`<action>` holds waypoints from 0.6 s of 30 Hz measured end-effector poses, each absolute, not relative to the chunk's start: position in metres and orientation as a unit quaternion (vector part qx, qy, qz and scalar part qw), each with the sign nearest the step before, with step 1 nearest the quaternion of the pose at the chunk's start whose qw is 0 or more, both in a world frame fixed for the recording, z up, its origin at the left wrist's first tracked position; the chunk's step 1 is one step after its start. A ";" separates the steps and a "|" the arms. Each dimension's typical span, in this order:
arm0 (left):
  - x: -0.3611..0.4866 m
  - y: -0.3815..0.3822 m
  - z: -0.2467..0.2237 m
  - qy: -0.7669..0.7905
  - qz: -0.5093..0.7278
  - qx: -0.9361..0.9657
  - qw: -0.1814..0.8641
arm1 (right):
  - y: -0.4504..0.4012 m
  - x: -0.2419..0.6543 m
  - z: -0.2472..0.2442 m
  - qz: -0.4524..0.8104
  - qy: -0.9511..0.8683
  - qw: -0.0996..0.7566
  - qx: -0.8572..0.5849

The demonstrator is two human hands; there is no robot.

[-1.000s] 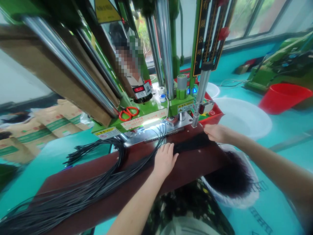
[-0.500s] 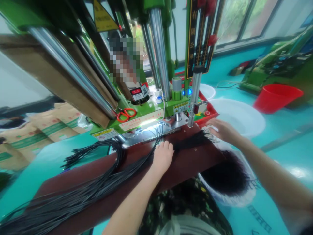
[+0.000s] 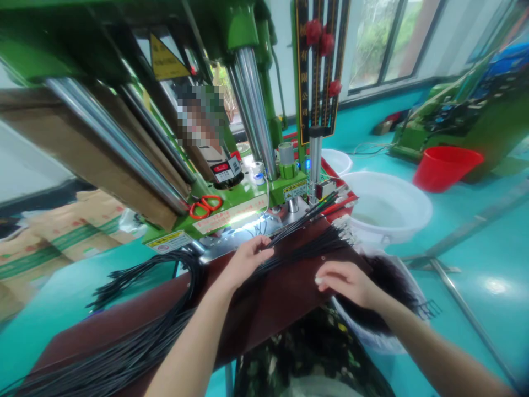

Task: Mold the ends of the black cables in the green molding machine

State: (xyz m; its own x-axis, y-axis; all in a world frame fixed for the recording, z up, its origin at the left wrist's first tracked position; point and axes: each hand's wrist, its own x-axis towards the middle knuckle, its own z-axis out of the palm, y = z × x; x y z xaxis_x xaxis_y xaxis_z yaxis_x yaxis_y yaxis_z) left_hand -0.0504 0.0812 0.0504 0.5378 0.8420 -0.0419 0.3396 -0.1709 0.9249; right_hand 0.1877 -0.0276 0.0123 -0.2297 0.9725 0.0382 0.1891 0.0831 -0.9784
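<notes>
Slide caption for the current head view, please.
Left hand holding black cables before a green machine, right hand near the edge of a brown board.

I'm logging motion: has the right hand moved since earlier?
Yes: the right hand moved from the far right corner of the brown board toward its near edge.

Cables lie along the board in front of me — machine behind it, scissors at the machine's front edge. Sacks left; tub right — bucket beyond.
</notes>
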 end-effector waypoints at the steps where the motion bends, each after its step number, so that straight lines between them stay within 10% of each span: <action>1: -0.050 0.078 0.050 0.411 0.257 0.721 0.495 | -0.025 0.178 0.013 0.537 -0.573 0.426 -0.450; 10: -0.036 0.018 0.027 0.431 0.229 0.831 0.267 | 0.030 0.158 0.044 0.616 -0.276 0.691 -0.259; 18: -0.052 -0.048 0.020 0.386 0.048 0.806 0.446 | -0.012 0.150 0.037 0.688 -0.540 0.417 -0.246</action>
State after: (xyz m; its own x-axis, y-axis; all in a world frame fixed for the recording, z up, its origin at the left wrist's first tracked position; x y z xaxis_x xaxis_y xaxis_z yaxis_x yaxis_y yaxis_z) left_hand -0.0517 -0.0477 0.0202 0.6971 0.6656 -0.2665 0.5797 -0.3044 0.7558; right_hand 0.1497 -0.0119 0.0367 -0.5304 0.8402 0.1127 -0.3082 -0.0673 -0.9489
